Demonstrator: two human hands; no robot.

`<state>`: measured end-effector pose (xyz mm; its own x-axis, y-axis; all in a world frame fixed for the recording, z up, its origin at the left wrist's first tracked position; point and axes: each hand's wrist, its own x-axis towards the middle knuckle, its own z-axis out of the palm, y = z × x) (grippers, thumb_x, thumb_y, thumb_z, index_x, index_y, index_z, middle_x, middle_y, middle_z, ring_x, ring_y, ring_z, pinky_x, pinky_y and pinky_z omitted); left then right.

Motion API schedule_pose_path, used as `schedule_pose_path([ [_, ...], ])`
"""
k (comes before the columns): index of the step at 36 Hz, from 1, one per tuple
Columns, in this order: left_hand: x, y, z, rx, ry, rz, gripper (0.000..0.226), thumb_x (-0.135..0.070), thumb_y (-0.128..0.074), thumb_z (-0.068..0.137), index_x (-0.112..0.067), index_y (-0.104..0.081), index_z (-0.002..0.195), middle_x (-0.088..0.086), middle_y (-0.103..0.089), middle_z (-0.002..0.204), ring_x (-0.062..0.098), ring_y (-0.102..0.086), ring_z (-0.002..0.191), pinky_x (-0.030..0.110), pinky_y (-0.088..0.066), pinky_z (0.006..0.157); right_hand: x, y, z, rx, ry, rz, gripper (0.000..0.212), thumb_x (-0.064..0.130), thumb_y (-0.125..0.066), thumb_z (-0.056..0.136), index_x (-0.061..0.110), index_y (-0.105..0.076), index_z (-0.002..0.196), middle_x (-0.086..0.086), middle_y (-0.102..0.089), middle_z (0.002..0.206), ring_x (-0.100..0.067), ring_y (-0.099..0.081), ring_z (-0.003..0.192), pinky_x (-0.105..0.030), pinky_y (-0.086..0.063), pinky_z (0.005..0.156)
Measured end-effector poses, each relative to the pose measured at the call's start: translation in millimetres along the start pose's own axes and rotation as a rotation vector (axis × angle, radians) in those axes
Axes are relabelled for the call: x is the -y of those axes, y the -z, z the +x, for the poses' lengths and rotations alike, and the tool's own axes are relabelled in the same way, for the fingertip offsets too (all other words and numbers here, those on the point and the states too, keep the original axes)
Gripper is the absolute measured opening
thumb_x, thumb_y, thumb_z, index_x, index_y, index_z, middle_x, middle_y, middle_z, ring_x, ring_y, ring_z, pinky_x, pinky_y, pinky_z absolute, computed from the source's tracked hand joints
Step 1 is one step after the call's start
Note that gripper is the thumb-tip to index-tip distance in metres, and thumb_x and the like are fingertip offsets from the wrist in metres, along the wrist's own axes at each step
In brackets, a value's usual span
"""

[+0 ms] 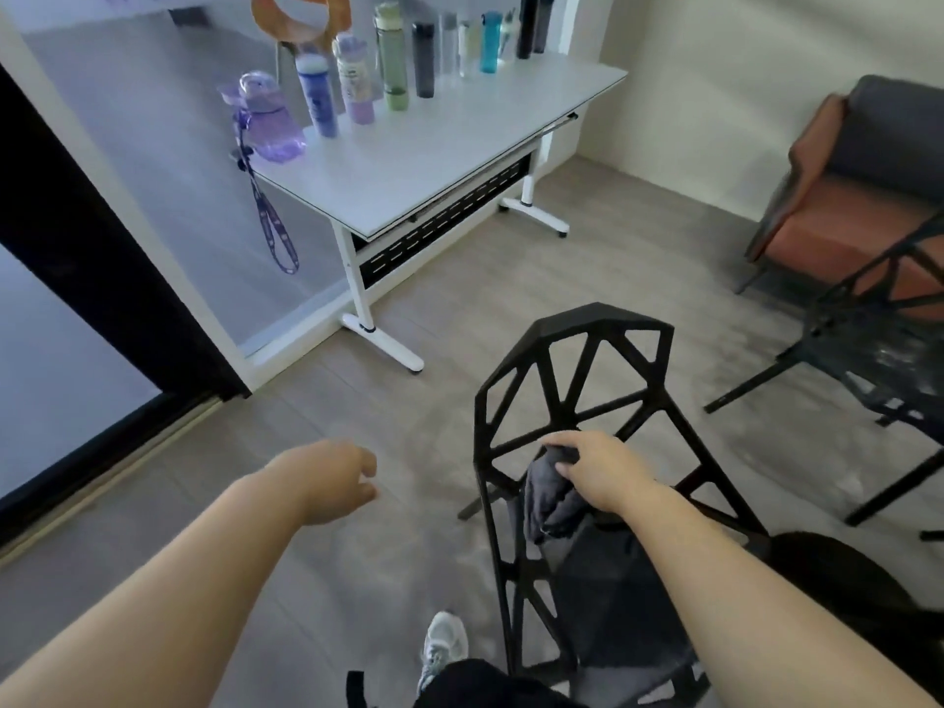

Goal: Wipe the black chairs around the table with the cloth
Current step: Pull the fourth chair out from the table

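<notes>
A black chair (577, 360) with an open triangular lattice back stands right in front of me. My right hand (603, 472) grips a dark grey cloth (551, 498) and presses it against the bars low on the chair back. My left hand (332, 477) hovers over the floor to the left of the chair, fingers loosely curled, holding nothing. A second black chair (878, 360) of the same lattice kind stands at the right, partly cut off by the frame edge.
A white table (434, 161) at the back carries several water bottles (393, 58), one with a purple strap hanging off the edge. An orange and grey armchair (858, 196) sits by the right wall. A glass wall with a black frame (102, 278) runs along the left.
</notes>
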<state>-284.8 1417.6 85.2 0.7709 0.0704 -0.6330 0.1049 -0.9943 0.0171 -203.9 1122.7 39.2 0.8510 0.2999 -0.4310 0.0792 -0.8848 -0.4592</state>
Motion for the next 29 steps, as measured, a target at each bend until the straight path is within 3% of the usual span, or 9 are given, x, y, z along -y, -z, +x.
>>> schedule_pose_path([
  [8,11,67,89,-0.023,-0.112,0.016,0.038,-0.043,-0.041,0.096,-0.028,-0.047,0.130,-0.004,-0.054,0.127,0.019,-0.048,0.117,0.035,-0.042,0.095,10,30,56,-0.104,-0.224,0.082,0.036,0.041,-0.068,0.083,0.040,-0.059,0.118,0.008,-0.062,0.121,-0.017,-0.057,0.111,-0.037,-0.048,0.093],
  [16,-7,110,169,0.076,-0.319,0.142,0.034,-0.037,-0.040,0.096,-0.019,-0.056,0.120,0.003,-0.058,0.122,0.024,-0.052,0.112,0.032,-0.042,0.091,17,33,85,-0.139,-0.411,0.073,0.033,0.046,-0.066,0.083,0.038,-0.057,0.114,0.008,-0.063,0.112,-0.018,-0.058,0.106,-0.034,-0.049,0.085],
  [22,-22,146,245,0.018,-0.536,0.274,0.028,-0.035,-0.040,0.095,-0.022,-0.056,0.113,0.005,-0.058,0.121,0.027,-0.053,0.110,0.034,-0.045,0.090,38,29,112,-0.132,-0.586,0.149,0.039,0.050,-0.067,0.081,0.039,-0.055,0.117,0.008,-0.062,0.117,-0.020,-0.057,0.110,-0.037,-0.048,0.089],
  [29,-55,191,310,0.002,-0.805,0.437,0.035,-0.032,-0.034,0.098,-0.026,-0.045,0.131,0.005,-0.047,0.137,0.026,-0.046,0.123,0.037,-0.040,0.097,79,21,153,-0.146,-0.770,0.285,0.044,0.050,-0.066,0.082,0.031,-0.054,0.120,0.003,-0.059,0.121,-0.021,-0.053,0.113,-0.035,-0.045,0.090],
])
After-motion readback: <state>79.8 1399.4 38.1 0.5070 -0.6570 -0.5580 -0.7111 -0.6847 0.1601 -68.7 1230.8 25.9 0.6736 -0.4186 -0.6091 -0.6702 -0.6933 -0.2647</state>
